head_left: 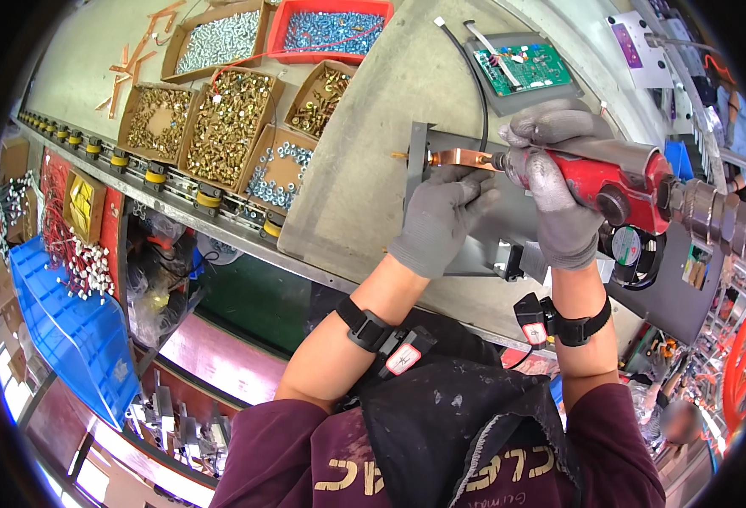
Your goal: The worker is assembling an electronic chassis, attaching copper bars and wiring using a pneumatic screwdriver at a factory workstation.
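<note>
My right hand (pixel 559 178), in a grey glove, is wrapped round a red and grey power driver (pixel 635 199) with a metal fitting at its rear. The driver's nose points left and meets the right end of a copper strip (pixel 466 158). My left hand (pixel 441 222), also gloved in grey, pinches the strip from below. A bolt sticks out at the strip's left end, by the upright flange of a dark grey sheet-metal housing (pixel 517 207). That housing lies under both hands, and they partly cover it. A black fan (pixel 629 247) sits at its right side.
A green circuit board (pixel 532 69) lies on a grey plate at the back, beside a black cable (pixel 468 63). Cardboard boxes of brass-coloured bolts (pixel 227 127) and a red bin (pixel 331 56) of blue screws stand left. Rollers (pixel 154 175) line the edge; a blue crate (pixel 72 330) is lower left.
</note>
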Available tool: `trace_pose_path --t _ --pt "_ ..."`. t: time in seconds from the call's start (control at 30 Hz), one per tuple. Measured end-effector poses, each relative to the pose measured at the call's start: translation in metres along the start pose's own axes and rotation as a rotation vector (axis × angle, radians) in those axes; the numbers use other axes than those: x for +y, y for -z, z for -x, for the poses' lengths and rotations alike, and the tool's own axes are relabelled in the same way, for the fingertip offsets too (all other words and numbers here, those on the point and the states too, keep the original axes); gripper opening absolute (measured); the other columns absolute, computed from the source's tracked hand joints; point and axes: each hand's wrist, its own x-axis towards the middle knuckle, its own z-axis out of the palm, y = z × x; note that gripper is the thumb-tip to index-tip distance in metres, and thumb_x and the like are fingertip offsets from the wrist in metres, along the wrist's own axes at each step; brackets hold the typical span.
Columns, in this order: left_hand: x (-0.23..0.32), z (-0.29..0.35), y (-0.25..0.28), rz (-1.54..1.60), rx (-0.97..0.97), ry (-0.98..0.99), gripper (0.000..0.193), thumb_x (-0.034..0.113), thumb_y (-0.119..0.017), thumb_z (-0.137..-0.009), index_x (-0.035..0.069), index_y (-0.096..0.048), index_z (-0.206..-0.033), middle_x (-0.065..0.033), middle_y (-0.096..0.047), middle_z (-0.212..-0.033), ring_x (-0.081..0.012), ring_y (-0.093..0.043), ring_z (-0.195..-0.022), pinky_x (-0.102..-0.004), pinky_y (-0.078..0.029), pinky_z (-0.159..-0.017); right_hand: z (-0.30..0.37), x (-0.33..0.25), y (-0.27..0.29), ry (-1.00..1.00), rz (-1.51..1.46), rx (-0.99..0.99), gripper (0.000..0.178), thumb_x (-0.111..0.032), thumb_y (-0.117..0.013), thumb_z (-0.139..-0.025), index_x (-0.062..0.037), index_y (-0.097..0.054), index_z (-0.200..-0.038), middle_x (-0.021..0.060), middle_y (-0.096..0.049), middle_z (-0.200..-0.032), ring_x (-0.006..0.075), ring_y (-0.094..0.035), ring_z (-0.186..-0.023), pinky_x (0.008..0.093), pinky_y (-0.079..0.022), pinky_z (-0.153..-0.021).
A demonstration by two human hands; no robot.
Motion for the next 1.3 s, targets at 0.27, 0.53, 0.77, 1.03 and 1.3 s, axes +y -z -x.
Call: trace_pose_path --t 0.27,0.53,0.77,1.03,1.3 --pt "0.038 0.023 -0.005 -0.494 0.146 0.16 0.034 0.003 -0.047 -0.082 -0.006 -0.05 -0.115 -0.0112 -0.056 -0.103 -0.0144 -0.054 -0.088 -0.0248 -0.048 -0.077 0.0 -0.002 0.005 -0.277 -0.126 0.067 0.022 0.008 -0.058 -0.072 -0.0018 -0.057 -0.092 0.0103 -0.061 -0.101 0.0154 -0.059 -0.09 0.0274 -0.048 -0.079" --pt "0.067 0.012 0.014 -1.699 0.421 -0.23 0.049 0.023 -0.059 -0.081 -0.002 -0.047 -0.122 -0.0141 -0.061 -0.103 -0.0188 -0.061 -0.082 -0.0304 -0.049 -0.071 -0.005 0.0 0.009 0.054 -0.163 0.064 0.016 0.008 -0.058 -0.072 -0.0015 -0.053 -0.084 0.0119 -0.059 -0.095 0.0221 -0.059 -0.095 0.0339 -0.047 -0.084" --pt "0.05 -0.007 0.014 -2.165 0.271 -0.02 0.068 0.031 -0.068 -0.073 0.003 -0.039 -0.127 -0.0147 -0.063 -0.102 -0.0291 -0.062 -0.094 -0.0367 -0.047 -0.082 0.027 -0.033 0.016 0.024 -0.259 0.368 0.043 0.008 -0.059 -0.074 -0.0005 -0.05 -0.116 0.0133 -0.058 -0.11 0.0202 -0.058 -0.099 0.0286 -0.048 -0.082" --pt "0.062 -0.019 0.007 -1.976 0.319 0.33 0.074 0.025 -0.071 -0.071 0.004 -0.031 -0.131 -0.014 -0.062 -0.105 -0.0244 -0.064 -0.09 -0.0322 -0.051 -0.074 0.277 -0.012 0.09 -0.488 0.194 0.964 0.038 0.001 -0.066 -0.076 0.0007 -0.05 -0.11 0.0127 -0.057 -0.11 0.0181 -0.057 -0.099 0.0293 -0.046 -0.085" --pt "0.05 -0.024 0.005 -2.026 0.179 0.213 0.065 0.022 -0.07 -0.072 -0.001 -0.035 -0.122 -0.0148 -0.063 -0.098 -0.0227 -0.064 -0.081 -0.0324 -0.051 -0.068 0.555 0.088 0.133 -1.245 0.855 1.031 0.058 -0.012 -0.073 -0.072 -0.0024 -0.046 -0.122 0.0192 -0.051 -0.118 0.0315 -0.052 -0.105 0.0405 -0.043 -0.088"
